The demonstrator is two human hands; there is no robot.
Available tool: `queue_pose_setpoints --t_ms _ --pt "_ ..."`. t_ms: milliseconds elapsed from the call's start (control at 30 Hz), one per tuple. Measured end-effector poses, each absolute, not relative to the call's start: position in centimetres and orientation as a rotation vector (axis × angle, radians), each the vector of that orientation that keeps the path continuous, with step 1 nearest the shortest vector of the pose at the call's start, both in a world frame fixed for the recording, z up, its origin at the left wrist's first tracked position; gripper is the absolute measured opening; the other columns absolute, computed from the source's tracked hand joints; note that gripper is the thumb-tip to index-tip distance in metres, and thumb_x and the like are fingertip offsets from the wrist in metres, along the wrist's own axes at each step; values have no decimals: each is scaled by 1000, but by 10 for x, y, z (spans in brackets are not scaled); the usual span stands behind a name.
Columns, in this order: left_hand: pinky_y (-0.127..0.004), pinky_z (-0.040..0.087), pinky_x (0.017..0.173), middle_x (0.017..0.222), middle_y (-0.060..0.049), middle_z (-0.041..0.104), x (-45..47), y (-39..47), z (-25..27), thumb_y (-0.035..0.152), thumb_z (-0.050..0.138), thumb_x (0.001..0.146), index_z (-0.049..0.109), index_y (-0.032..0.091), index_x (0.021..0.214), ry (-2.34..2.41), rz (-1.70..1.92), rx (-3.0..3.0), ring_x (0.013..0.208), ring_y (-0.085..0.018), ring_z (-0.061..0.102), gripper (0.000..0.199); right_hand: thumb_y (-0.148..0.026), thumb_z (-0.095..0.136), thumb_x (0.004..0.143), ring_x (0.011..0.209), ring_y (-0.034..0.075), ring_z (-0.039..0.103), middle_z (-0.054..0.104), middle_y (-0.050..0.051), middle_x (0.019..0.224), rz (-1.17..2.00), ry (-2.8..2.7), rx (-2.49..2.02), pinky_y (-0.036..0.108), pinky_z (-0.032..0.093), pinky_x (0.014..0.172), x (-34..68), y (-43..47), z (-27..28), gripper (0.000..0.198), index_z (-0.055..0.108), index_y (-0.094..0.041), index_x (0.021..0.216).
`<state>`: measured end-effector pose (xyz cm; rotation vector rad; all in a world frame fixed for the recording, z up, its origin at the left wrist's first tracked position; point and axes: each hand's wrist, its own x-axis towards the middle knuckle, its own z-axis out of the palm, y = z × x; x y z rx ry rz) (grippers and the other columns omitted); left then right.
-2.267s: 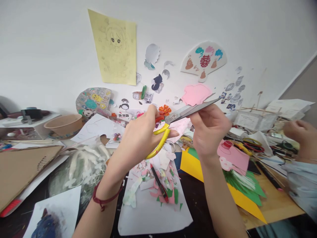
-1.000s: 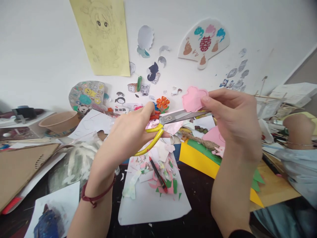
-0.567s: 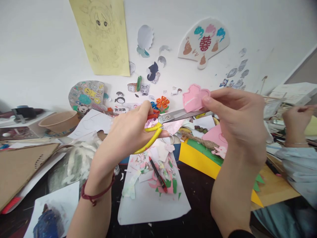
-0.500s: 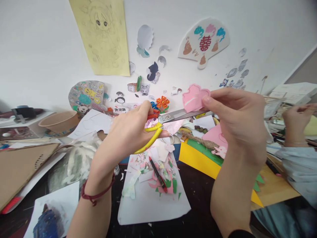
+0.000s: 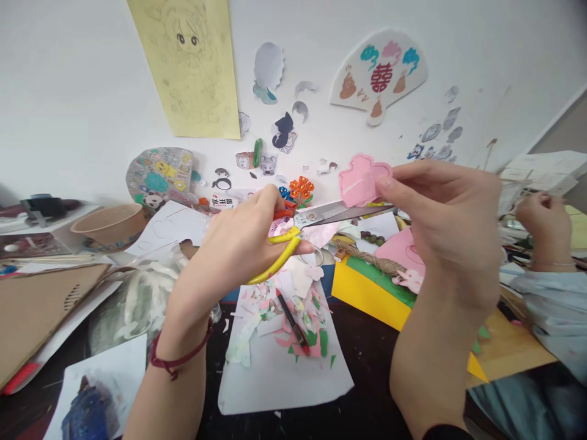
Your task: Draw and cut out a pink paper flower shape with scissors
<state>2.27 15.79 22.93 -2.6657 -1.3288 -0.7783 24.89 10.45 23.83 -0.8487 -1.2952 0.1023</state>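
My left hand [image 5: 245, 229] grips a pair of scissors [image 5: 316, 215] by its red and yellow handles, the blades pointing right and slightly parted. Between the thumb and fingers of my right hand [image 5: 443, 214] is a pink paper cutout [image 5: 362, 182] with a wavy edge and a darker outline. The cutout's lower edge lies right at the blades; whether they touch it I cannot tell. Below, a white sheet [image 5: 284, 388] carries pink, green and white paper scraps [image 5: 316, 342] and a dark red crayon-like stick [image 5: 293, 324].
At the right edge show another person's hand [image 5: 545, 226] and pale sleeve. Yellow and green paper [image 5: 367, 296] lies under a twisted cord [image 5: 376, 261]. Cardboard [image 5: 46, 305], a plastic bag [image 5: 132, 299] and a round bowl [image 5: 107, 223] stand left. Drawings and a paper fan [image 5: 378, 79] hang on the wall.
My right hand and the pink cutout have shifted slightly right, and more of the blade tips shows. The scissors stay nearly in place. The other person's hand has moved a little left.
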Motion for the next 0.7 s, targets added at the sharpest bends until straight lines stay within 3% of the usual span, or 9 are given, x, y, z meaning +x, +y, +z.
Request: queue_pose_setpoints --t_ms 700 --pt "-29 36 58 101 -8 70 24 161 228 58 64 80 43 23 97 -1243 -815 -2681 80 -24 66 44 -13 78 74 63 12 66 73 0 67 110 -1286 -827 28 53 63 245 106 238 7 79 -20 76"
